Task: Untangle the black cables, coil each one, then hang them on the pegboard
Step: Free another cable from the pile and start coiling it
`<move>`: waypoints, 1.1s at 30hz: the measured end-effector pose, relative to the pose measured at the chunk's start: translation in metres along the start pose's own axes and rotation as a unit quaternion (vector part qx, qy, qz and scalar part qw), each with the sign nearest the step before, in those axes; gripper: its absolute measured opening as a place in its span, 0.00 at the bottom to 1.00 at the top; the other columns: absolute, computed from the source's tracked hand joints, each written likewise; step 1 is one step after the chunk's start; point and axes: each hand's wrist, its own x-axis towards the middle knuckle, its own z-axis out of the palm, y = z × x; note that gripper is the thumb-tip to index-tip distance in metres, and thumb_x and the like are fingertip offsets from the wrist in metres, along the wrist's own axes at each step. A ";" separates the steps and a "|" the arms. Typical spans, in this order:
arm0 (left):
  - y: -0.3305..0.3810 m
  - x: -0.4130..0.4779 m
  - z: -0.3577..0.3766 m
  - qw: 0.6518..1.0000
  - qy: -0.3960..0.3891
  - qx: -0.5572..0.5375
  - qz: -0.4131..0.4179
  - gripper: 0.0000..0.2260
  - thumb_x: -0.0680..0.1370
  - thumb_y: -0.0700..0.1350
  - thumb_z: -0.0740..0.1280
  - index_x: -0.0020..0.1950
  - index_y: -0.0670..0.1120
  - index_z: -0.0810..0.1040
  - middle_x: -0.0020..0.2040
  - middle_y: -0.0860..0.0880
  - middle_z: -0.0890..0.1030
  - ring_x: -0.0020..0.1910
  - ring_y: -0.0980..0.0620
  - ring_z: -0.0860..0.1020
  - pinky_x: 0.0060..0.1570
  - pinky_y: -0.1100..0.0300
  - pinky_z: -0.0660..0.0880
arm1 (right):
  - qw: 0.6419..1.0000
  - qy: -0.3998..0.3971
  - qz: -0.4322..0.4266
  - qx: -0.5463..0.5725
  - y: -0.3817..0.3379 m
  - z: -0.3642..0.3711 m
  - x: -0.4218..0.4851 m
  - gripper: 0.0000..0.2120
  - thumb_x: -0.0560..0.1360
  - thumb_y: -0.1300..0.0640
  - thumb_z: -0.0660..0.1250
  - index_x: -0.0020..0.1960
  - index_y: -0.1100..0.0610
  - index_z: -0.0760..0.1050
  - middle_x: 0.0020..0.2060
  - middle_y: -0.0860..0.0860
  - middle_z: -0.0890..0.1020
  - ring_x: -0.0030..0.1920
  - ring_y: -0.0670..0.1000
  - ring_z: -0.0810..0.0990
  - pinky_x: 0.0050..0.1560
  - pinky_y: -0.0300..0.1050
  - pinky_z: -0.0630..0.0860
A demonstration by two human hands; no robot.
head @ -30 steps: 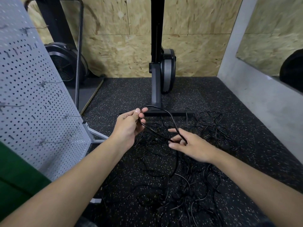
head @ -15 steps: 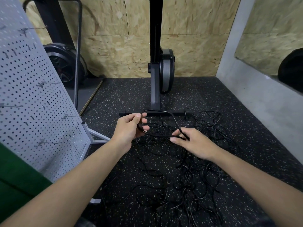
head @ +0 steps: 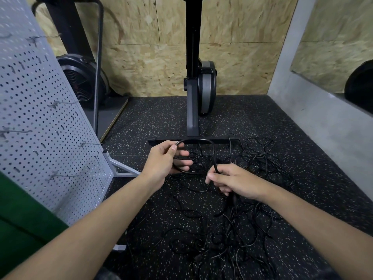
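A tangle of thin black cables (head: 238,223) lies spread on the speckled black floor mat. My left hand (head: 163,160) pinches one thicker black cable (head: 203,140) between thumb and fingers, holding a small loop. That cable arcs up and over to my right hand (head: 234,181), whose fingers curl round it just above the pile. The grey pegboard (head: 40,122) stands tilted at the left, with several bare metal hooks (head: 60,175) sticking out.
A black upright machine stand (head: 191,110) with a crossbar foot sits just behind the cables. A fan-wheel machine (head: 80,81) stands at the back left. A grey concrete wall (head: 323,126) bounds the right side. The pegboard's white foot (head: 123,168) reaches toward my left hand.
My right hand has drawn back toward me and lower, curling tighter on the cable. The loop held by my left hand has gained a further turn.
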 end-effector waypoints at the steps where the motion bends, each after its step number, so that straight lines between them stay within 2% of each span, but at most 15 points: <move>1: 0.001 0.000 0.000 1.000 0.001 -0.001 0.000 0.12 0.89 0.41 0.56 0.60 0.41 0.79 0.48 0.41 0.86 0.41 0.44 0.87 0.38 0.53 0.84 | 1.000 -0.005 0.005 0.006 -0.001 -0.001 -0.001 0.13 0.86 0.52 0.61 0.56 0.61 0.79 0.30 0.40 0.69 0.32 0.44 0.68 0.41 0.41 0.72; 3: 0.002 0.000 0.000 1.000 0.001 -0.005 -0.001 0.12 0.89 0.42 0.56 0.60 0.41 0.79 0.47 0.42 0.86 0.42 0.43 0.87 0.39 0.52 0.84 | 1.000 -0.008 0.016 0.017 -0.002 -0.002 -0.003 0.15 0.86 0.50 0.61 0.58 0.60 0.80 0.31 0.42 0.71 0.32 0.44 0.70 0.41 0.41 0.73; 7: 0.004 -0.004 0.003 1.000 -0.027 0.003 0.002 0.12 0.89 0.42 0.56 0.61 0.41 0.79 0.48 0.41 0.86 0.45 0.41 0.87 0.40 0.51 0.85 | 0.996 -0.020 0.061 0.062 -0.005 -0.002 -0.009 0.15 0.87 0.49 0.57 0.65 0.55 0.78 0.38 0.49 0.83 0.39 0.49 0.81 0.45 0.42 0.79; 9: 0.003 -0.002 0.004 0.999 -0.034 0.023 0.002 0.12 0.89 0.42 0.57 0.64 0.41 0.78 0.51 0.42 0.86 0.49 0.43 0.87 0.46 0.49 0.85 | 0.995 -0.018 0.072 0.063 -0.003 -0.002 -0.007 0.16 0.87 0.50 0.56 0.66 0.55 0.78 0.37 0.48 0.81 0.36 0.46 0.77 0.42 0.40 0.77; 11: 0.001 0.003 -0.003 0.988 -0.048 0.133 0.055 0.14 0.87 0.41 0.61 0.72 0.47 0.76 0.60 0.49 0.85 0.59 0.51 0.84 0.61 0.48 0.81 | 0.997 -0.006 0.067 0.041 0.000 -0.002 -0.004 0.18 0.88 0.49 0.55 0.63 0.56 0.81 0.33 0.44 0.72 0.33 0.44 0.68 0.40 0.38 0.71; 12: 0.002 0.004 -0.009 0.965 -0.070 0.228 0.107 0.20 0.84 0.42 0.65 0.76 0.52 0.72 0.68 0.52 0.80 0.66 0.54 0.79 0.69 0.48 0.76 | 0.997 -0.001 0.067 0.032 0.003 -0.003 -0.002 0.19 0.88 0.49 0.55 0.61 0.56 0.82 0.32 0.43 0.69 0.33 0.44 0.66 0.39 0.38 0.68; 14: 0.005 0.000 -0.014 0.881 -0.171 0.390 0.204 0.36 0.77 0.43 0.71 0.82 0.61 0.61 0.80 0.57 0.65 0.79 0.56 0.63 0.79 0.49 0.62 | 0.997 0.007 0.076 0.007 0.002 -0.005 -0.003 0.20 0.87 0.45 0.57 0.56 0.55 0.84 0.31 0.41 0.68 0.34 0.44 0.66 0.39 0.39 0.66; 16: 0.007 -0.010 -0.010 0.801 -0.275 0.483 0.224 0.48 0.73 0.46 0.76 0.83 0.68 0.49 0.84 0.63 0.48 0.84 0.57 0.47 0.80 0.51 0.51 | 0.995 0.004 0.075 -0.068 -0.002 -0.007 -0.006 0.18 0.84 0.41 0.60 0.51 0.50 0.84 0.31 0.39 0.76 0.35 0.40 0.73 0.43 0.39 0.68; 18: 0.005 -0.015 -0.005 0.753 -0.321 0.536 0.206 0.56 0.71 0.51 0.81 0.80 0.73 0.40 0.83 0.67 0.39 0.84 0.56 0.43 0.79 0.49 0.50 | 0.991 -0.011 0.064 -0.119 -0.001 -0.009 -0.008 0.14 0.80 0.38 0.67 0.48 0.46 0.83 0.38 0.36 0.82 0.42 0.37 0.79 0.50 0.40 0.72; 21: 0.005 -0.012 -0.003 0.699 -0.304 0.608 0.224 0.60 0.69 0.52 0.83 0.79 0.75 0.39 0.83 0.64 0.49 0.82 0.51 0.56 0.77 0.46 0.64 | 0.987 -0.016 0.047 -0.150 0.003 -0.014 -0.010 0.11 0.76 0.40 0.74 0.48 0.46 0.84 0.42 0.45 0.84 0.45 0.45 0.82 0.53 0.49 0.76; 23: 0.003 -0.007 -0.005 0.679 -0.272 0.626 0.272 0.55 0.69 0.54 0.82 0.80 0.73 0.46 0.77 0.60 0.60 0.73 0.55 0.67 0.64 0.53 0.75 | 0.988 -0.013 0.045 -0.146 0.005 -0.016 -0.010 0.10 0.76 0.42 0.75 0.49 0.48 0.83 0.37 0.49 0.81 0.39 0.48 0.79 0.45 0.50 0.75; 25: 0.001 -0.006 -0.005 0.671 -0.250 0.622 0.316 0.45 0.70 0.57 0.79 0.79 0.71 0.55 0.70 0.60 0.66 0.65 0.58 0.72 0.57 0.56 0.77 | 0.990 -0.014 0.051 -0.132 0.005 -0.016 -0.011 0.10 0.78 0.45 0.74 0.51 0.51 0.83 0.33 0.46 0.80 0.35 0.47 0.79 0.41 0.45 0.75; 28: 0.000 -0.006 -0.006 0.665 -0.219 0.626 0.342 0.33 0.74 0.60 0.74 0.76 0.68 0.64 0.66 0.59 0.74 0.58 0.56 0.78 0.55 0.56 0.78 | 0.992 -0.027 0.044 -0.117 0.004 -0.015 -0.011 0.09 0.81 0.48 0.71 0.50 0.53 0.81 0.35 0.46 0.82 0.33 0.46 0.79 0.38 0.39 0.75; 30: -0.001 -0.005 -0.007 0.663 -0.191 0.632 0.353 0.26 0.76 0.62 0.70 0.74 0.68 0.68 0.64 0.58 0.78 0.56 0.54 0.81 0.55 0.53 0.79 | 0.990 -0.024 0.026 -0.134 0.003 -0.014 -0.010 0.10 0.82 0.47 0.68 0.52 0.53 0.80 0.37 0.46 0.82 0.33 0.45 0.77 0.38 0.40 0.75; 33: -0.002 -0.002 -0.008 0.662 -0.148 0.642 0.359 0.22 0.79 0.65 0.66 0.73 0.67 0.71 0.62 0.58 0.81 0.58 0.53 0.82 0.55 0.52 0.80 | 0.992 -0.007 0.010 -0.122 0.003 -0.013 -0.007 0.14 0.83 0.44 0.64 0.56 0.54 0.79 0.33 0.43 0.75 0.31 0.45 0.72 0.35 0.43 0.73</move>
